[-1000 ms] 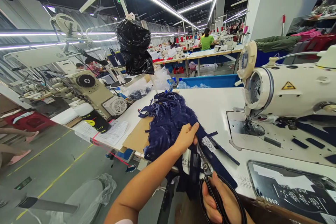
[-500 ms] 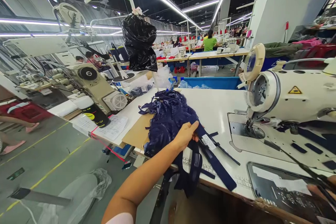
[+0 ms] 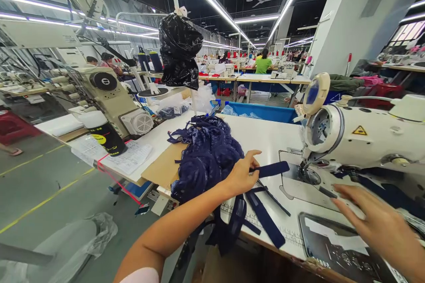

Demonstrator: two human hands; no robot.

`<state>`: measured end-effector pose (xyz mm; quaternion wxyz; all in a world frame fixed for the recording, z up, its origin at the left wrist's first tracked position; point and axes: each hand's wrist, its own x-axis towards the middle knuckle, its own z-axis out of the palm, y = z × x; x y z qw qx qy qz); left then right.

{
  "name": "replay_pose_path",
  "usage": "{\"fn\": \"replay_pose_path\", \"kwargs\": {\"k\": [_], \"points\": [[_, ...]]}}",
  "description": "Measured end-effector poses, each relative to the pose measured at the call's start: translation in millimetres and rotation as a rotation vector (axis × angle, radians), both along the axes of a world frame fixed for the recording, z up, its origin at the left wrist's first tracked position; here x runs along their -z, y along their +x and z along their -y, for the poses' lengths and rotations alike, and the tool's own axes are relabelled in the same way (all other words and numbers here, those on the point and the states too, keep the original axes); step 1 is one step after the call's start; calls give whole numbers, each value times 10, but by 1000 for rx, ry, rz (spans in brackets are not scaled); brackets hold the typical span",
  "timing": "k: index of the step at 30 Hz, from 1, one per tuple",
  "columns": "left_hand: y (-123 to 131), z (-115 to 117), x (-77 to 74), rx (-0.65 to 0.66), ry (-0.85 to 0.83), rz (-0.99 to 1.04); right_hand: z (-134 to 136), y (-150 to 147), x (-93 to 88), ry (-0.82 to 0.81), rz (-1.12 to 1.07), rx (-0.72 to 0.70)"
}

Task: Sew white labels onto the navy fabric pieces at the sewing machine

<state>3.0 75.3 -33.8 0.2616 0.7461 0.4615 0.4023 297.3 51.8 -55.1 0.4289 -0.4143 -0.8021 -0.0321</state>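
Note:
My left hand is closed on a flat navy fabric strip, whose free end points right toward the sewing machine's needle. Beneath and left of this hand lies a heap of navy lace bras, with straps and bands trailing over the table's front edge. Another navy band lies across the printed ruler. At the right, my right hand reaches over the machine bed with thumb and fingers apart, holding nothing that I can see. Its fingertips are near a small dark piece beside the needle plate.
A cream sewing machine stands on the right, with navy pieces behind its bed. Brown cardboard lies under the heap. Leftward are a black thread cone, papers and another machine. A black plastic bag hangs above.
My left hand has raised a navy strip and turned it toward the needle. My right hand has come in from the lower right, without the scissors it held. The view has shifted right.

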Motion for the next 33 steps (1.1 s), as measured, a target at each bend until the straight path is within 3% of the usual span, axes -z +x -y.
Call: {"fn": "replay_pose_path", "kwargs": {"k": [3, 5, 8, 11, 15, 26, 33], "points": [[50, -28, 52, 79, -6, -1, -55, -607, -199, 157, 121, -121], [65, -23, 64, 77, 7, -10, -172, -904, -249, 111, 150, -165], [49, -7, 51, 41, 22, -24, -394, -1144, -216, -175, 127, -223], [0, -34, 46, 1, -8, -89, -531, -1204, -161, -482, 68, -275], [-51, -124, 85, -21, -105, -126, -519, -1170, -140, -613, -94, -306], [-39, -159, 102, 64, -232, 199, -504, -1124, -39, -460, -37, -382], [-46, -137, 137, 95, -189, 241, -531, -1097, -41, -120, 220, -484]]}}
